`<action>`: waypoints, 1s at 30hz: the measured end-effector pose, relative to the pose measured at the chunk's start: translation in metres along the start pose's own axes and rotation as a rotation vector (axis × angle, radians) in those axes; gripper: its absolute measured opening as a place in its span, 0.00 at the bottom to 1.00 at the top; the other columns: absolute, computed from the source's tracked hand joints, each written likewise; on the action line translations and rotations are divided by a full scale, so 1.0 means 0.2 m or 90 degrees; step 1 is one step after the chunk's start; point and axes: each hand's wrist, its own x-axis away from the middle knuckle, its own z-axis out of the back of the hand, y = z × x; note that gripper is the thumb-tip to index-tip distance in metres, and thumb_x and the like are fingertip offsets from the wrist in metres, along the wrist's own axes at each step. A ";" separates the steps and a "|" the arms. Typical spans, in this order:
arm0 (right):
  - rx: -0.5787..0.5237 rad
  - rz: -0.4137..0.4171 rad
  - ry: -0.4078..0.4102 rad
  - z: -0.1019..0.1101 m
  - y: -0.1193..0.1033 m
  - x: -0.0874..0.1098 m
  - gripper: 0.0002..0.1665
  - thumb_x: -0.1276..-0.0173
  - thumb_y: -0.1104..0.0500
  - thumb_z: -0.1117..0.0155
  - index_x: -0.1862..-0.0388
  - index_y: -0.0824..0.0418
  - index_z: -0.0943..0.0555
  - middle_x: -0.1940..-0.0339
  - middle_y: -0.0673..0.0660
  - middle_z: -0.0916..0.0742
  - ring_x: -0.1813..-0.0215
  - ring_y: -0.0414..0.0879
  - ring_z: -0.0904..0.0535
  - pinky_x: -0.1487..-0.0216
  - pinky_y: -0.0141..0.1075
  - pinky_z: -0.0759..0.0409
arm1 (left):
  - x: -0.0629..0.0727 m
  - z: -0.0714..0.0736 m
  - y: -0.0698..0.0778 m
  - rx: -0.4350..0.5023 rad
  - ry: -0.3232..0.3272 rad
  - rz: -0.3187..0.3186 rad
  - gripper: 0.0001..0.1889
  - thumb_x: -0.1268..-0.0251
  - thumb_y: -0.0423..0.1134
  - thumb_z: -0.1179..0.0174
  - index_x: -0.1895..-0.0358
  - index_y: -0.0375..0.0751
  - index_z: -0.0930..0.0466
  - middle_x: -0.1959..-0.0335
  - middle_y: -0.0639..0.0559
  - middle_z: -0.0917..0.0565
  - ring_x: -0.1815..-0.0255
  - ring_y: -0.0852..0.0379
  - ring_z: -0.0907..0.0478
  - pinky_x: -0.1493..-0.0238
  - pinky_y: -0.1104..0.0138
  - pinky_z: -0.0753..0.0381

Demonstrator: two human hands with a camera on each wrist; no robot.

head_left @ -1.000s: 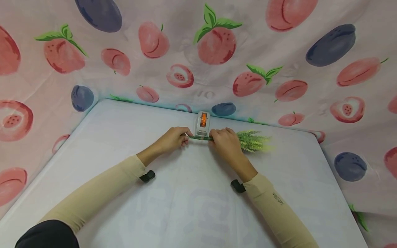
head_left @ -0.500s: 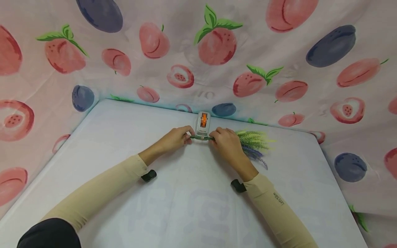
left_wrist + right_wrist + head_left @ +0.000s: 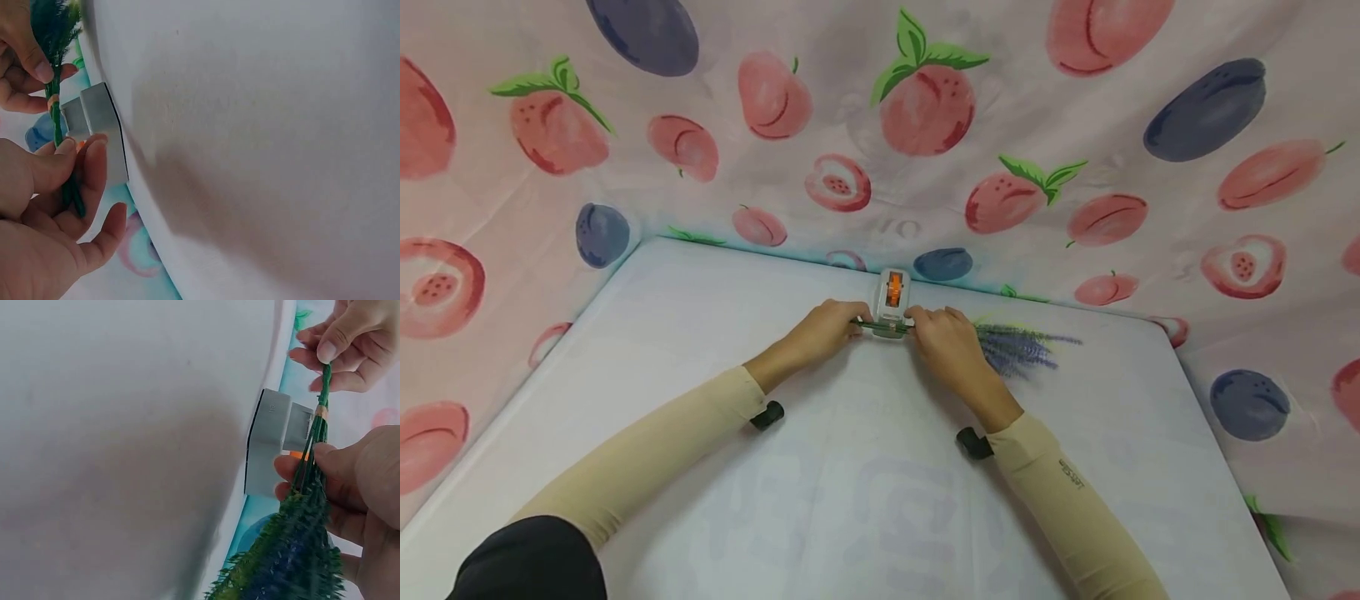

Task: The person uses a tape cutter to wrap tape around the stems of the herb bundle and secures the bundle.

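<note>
A bunch of artificial flowers [image 3: 1017,347], purple and yellow-green, is held crosswise at the front end of a grey tape dispenser [image 3: 883,320] with an orange core. My left hand [image 3: 826,332] pinches the green stem ends [image 3: 78,200] between thumb and fingers. My right hand [image 3: 951,343] grips the stems just below the flower heads, which stick out to the right. Between the two hands a narrow tan band [image 3: 321,412] circles the stems. In the head view, the right hand hides part of the stems.
The dispenser stands at the back edge of the white-covered table [image 3: 820,483]. Behind it rises a fruit-printed cloth [image 3: 865,100], which also covers both sides. Black wrist cameras [image 3: 974,443] sit below both sleeves.
The bunch has turned in the hands: its visible heads went from yellow-green to mostly purple. The stems have shifted slightly up, over the dispenser's front end. The left hand moved slightly right.
</note>
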 end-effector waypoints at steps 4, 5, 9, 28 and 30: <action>-0.010 0.007 0.001 -0.01 0.00 -0.02 0.20 0.32 0.63 0.29 0.43 0.64 0.19 0.58 0.61 0.10 0.56 0.54 0.13 0.42 0.51 0.20 | -0.01 0.00 0.00 0.004 -0.016 0.020 0.08 0.27 0.27 0.42 0.52 0.37 0.15 0.61 0.45 0.11 0.61 0.54 0.20 0.52 0.57 0.20; -0.015 0.011 0.004 -0.01 0.00 -0.02 0.20 0.33 0.64 0.28 0.43 0.65 0.19 0.57 0.61 0.11 0.56 0.55 0.13 0.44 0.50 0.19 | -0.01 0.00 0.00 0.004 -0.019 0.025 0.08 0.27 0.27 0.43 0.52 0.37 0.15 0.61 0.45 0.11 0.61 0.54 0.20 0.52 0.57 0.21; -0.034 0.012 0.013 -0.01 -0.01 -0.03 0.20 0.34 0.61 0.26 0.44 0.63 0.18 0.56 0.60 0.12 0.59 0.55 0.14 0.53 0.47 0.17 | -0.02 0.00 0.00 -0.010 -0.023 0.027 0.09 0.27 0.27 0.42 0.52 0.36 0.14 0.57 0.45 0.11 0.57 0.52 0.19 0.49 0.56 0.20; -0.181 -0.111 -0.057 -0.02 -0.01 -0.06 0.21 0.29 0.56 0.32 0.39 0.58 0.19 0.59 0.56 0.09 0.62 0.52 0.13 0.64 0.47 0.18 | -0.05 -0.01 0.03 -0.070 -0.020 0.013 0.25 0.31 0.25 0.41 0.32 0.44 0.22 0.55 0.46 0.11 0.52 0.52 0.15 0.44 0.54 0.19; -0.193 -0.119 -0.063 -0.02 0.00 -0.06 0.20 0.29 0.56 0.33 0.40 0.57 0.18 0.59 0.56 0.09 0.61 0.52 0.13 0.63 0.47 0.17 | -0.06 -0.02 0.03 -0.064 -0.020 0.021 0.25 0.32 0.23 0.42 0.34 0.44 0.20 0.56 0.47 0.11 0.53 0.52 0.16 0.44 0.54 0.19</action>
